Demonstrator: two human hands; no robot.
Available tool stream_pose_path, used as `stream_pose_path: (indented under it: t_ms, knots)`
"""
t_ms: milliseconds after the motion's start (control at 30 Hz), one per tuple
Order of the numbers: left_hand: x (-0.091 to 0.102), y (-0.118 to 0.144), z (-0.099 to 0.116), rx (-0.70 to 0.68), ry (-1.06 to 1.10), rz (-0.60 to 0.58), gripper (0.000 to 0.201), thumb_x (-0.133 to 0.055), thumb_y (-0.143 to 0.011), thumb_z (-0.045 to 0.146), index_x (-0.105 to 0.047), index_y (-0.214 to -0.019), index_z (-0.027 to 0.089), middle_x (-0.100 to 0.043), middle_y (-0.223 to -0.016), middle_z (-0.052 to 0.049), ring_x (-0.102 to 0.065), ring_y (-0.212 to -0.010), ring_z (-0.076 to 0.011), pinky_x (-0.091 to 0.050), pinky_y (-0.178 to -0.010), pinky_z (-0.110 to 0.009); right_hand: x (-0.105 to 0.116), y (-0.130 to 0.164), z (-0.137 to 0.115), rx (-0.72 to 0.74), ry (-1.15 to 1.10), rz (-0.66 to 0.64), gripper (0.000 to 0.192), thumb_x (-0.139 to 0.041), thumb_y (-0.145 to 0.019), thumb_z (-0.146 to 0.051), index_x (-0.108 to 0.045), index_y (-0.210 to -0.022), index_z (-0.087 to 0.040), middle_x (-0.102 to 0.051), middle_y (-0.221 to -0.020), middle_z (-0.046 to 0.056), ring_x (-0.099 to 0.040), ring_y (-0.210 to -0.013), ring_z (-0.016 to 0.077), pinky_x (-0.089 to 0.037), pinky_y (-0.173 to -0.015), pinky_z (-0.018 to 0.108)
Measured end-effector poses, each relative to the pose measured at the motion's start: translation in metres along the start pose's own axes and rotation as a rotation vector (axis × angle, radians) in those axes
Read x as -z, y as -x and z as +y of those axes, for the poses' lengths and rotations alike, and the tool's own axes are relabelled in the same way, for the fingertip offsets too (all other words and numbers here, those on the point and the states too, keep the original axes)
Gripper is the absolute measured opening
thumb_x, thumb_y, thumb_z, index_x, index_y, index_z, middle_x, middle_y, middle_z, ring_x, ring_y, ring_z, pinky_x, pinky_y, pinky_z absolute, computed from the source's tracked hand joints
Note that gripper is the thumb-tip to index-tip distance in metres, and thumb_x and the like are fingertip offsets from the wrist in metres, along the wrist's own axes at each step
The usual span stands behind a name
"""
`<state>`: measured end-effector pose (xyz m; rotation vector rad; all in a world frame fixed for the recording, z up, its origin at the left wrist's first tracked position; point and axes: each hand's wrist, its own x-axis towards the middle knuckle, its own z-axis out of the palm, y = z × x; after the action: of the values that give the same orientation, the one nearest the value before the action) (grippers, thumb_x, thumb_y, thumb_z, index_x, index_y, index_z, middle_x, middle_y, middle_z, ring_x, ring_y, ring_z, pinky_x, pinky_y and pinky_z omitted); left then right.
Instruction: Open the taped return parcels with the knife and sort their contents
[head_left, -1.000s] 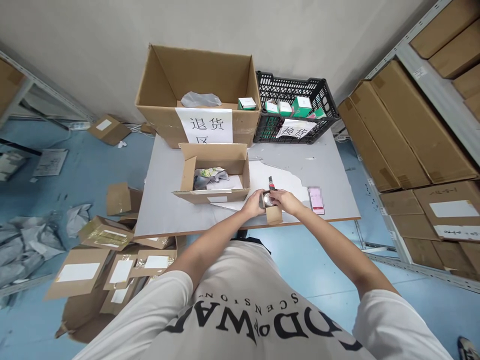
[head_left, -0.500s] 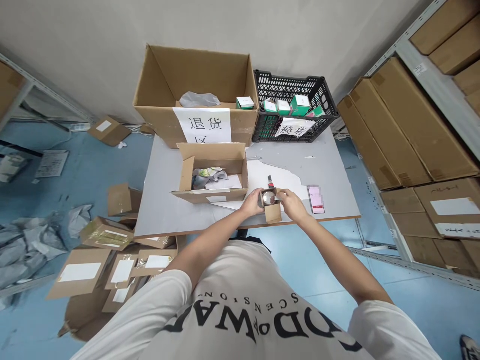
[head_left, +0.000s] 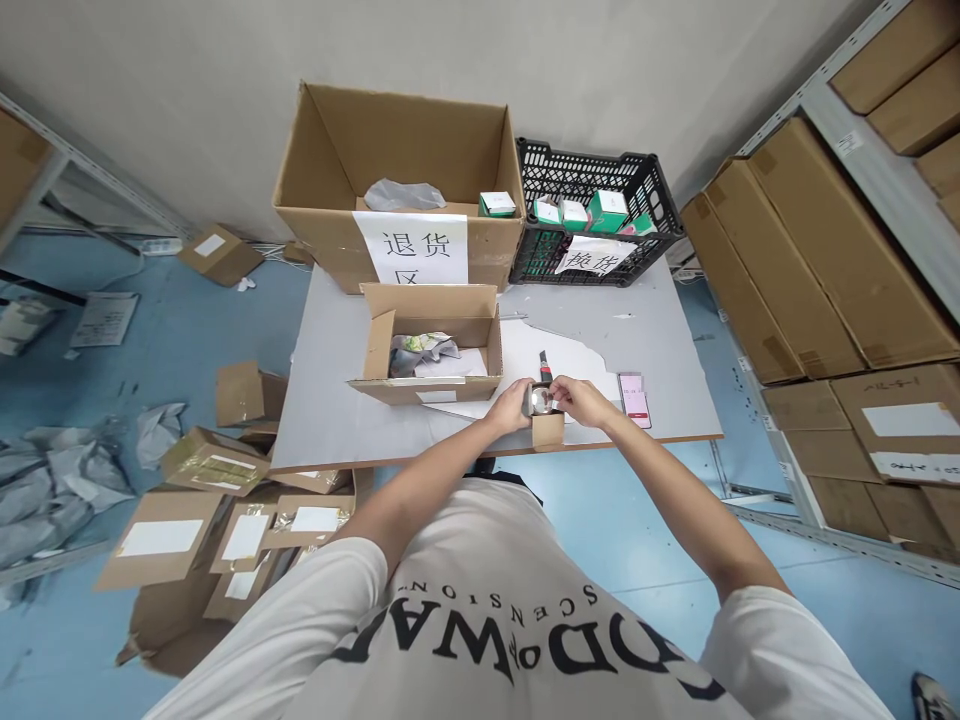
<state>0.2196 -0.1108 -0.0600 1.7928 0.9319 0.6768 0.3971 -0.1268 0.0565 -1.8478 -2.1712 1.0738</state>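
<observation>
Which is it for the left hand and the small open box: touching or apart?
Touching. The head view shows the left hand holding the small open box by its left side, no gap between.

The light was bright and even. Pale glare lay on the floor (head_left: 622, 530); the right shelf (head_left: 819, 98) looked stretched.

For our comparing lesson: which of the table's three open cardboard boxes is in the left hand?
The smallest box, holding a silvery item; the medium box and large box stand farther back.
</observation>
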Motion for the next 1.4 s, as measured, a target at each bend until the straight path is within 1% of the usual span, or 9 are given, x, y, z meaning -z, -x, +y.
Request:
stream_pose_path:
  t_ms: [167,300,400,533,667,900,1000,1200,1400]
  knots:
    - [0.001,-0.001,-0.001,-0.010,0.003,0.017,0.077,-0.074,-0.054,0.017,-0.041,-0.123,0.020,-0.051,-0.123,-0.011,-0.051,-0.114,-0.0284,-0.044,-0.095,-0.044,0.000,0.001,-0.003,-0.009,0.296,0.015,0.035,-0.052,-0.071,-0.002,-0.058,-0.102,-0.018,-0.064,-0.096,0.007,-0.059,-0.084,0.0171,-0.039,-0.070,0.024]
    - [0.002,-0.001,-0.002,-0.015,-0.013,0.011,0.076,-0.074,-0.054,0.016,-0.041,-0.123,0.020,-0.051,-0.123,-0.010,-0.051,-0.115,-0.0281,-0.045,-0.094,-0.043,-0.007,0.003,-0.006,-0.128,0.507,0.040,0.025,-0.056,-0.081,-0.016,-0.057,-0.105,-0.018,-0.064,-0.096,0.012,-0.061,-0.083,0.0219,-0.037,-0.067,0.027]
    - [0.003,-0.002,-0.002,-0.021,-0.032,0.012,0.076,-0.074,-0.056,0.019,-0.040,-0.123,0.021,-0.051,-0.123,-0.010,-0.052,-0.114,-0.0275,-0.045,-0.094,-0.043,-0.006,0.003,-0.006,-0.219,0.517,0.023,0.017,-0.053,-0.082,-0.016,-0.057,-0.099,-0.018,-0.067,-0.087,0.011,-0.061,-0.078,0.0217,-0.034,-0.062,0.027]
    - [0.005,-0.003,-0.001,-0.034,-0.038,0.004,0.076,-0.076,-0.054,0.019,-0.042,-0.122,0.020,-0.052,-0.122,-0.011,-0.052,-0.114,-0.0287,-0.044,-0.096,-0.043,0.003,0.001,-0.005,-0.229,0.390,-0.050,0.019,-0.054,-0.077,-0.010,-0.055,-0.093,-0.021,-0.066,-0.082,0.004,-0.058,-0.072,0.0167,-0.032,-0.059,0.024]
    - [0.007,-0.005,0.000,-0.040,-0.022,-0.029,0.076,-0.076,-0.053,0.021,-0.043,-0.122,0.020,-0.054,-0.120,-0.011,-0.053,-0.112,-0.0286,-0.045,-0.094,-0.042,0.011,-0.004,0.001,-0.114,0.243,-0.134,0.029,-0.051,-0.072,-0.003,-0.057,-0.094,-0.022,-0.063,-0.075,-0.001,-0.052,-0.065,0.0120,-0.032,-0.057,0.020]
    - [0.007,-0.008,-0.005,-0.097,-0.034,-0.020,0.072,-0.074,-0.054,0.021,-0.044,-0.119,0.016,-0.055,-0.116,-0.012,-0.055,-0.108,-0.0292,-0.045,-0.092,-0.042,0.008,-0.020,0.017,0.062,0.012,-0.252,0.030,-0.042,-0.079,-0.008,-0.068,-0.092,-0.017,-0.060,-0.070,-0.002,-0.049,-0.060,0.0092,-0.036,-0.058,0.019]
    - [0.007,-0.009,-0.006,-0.100,-0.042,-0.025,0.071,-0.074,-0.054,0.021,-0.044,-0.119,0.015,-0.055,-0.115,-0.012,-0.055,-0.108,-0.0289,-0.045,-0.092,-0.041,0.007,-0.021,0.018,0.109,0.082,-0.213,0.029,-0.046,-0.078,-0.006,-0.069,-0.090,-0.019,-0.065,-0.078,0.000,-0.055,-0.068,0.0109,-0.037,-0.062,0.020]
    - [0.005,-0.008,-0.006,-0.090,-0.055,-0.024,0.072,-0.073,-0.055,0.019,-0.043,-0.120,0.014,-0.053,-0.118,-0.013,-0.053,-0.111,-0.0287,-0.044,-0.095,-0.041,0.008,-0.014,0.012,0.186,0.431,-0.172,0.031,-0.051,-0.075,-0.004,-0.065,-0.094,-0.024,-0.066,-0.098,0.003,-0.059,-0.085,0.0161,-0.035,-0.062,0.022]
    - [0.006,-0.007,-0.005,-0.046,-0.030,-0.033,0.070,-0.074,-0.055,0.022,-0.044,-0.118,0.018,-0.054,-0.116,-0.010,-0.054,-0.107,-0.0265,-0.045,-0.092,-0.040,0.010,-0.010,-0.006,0.181,0.658,-0.222,0.026,-0.051,-0.081,-0.008,-0.065,-0.098,-0.021,-0.065,-0.094,0.008,-0.062,-0.080,0.0195,-0.038,-0.063,0.025]
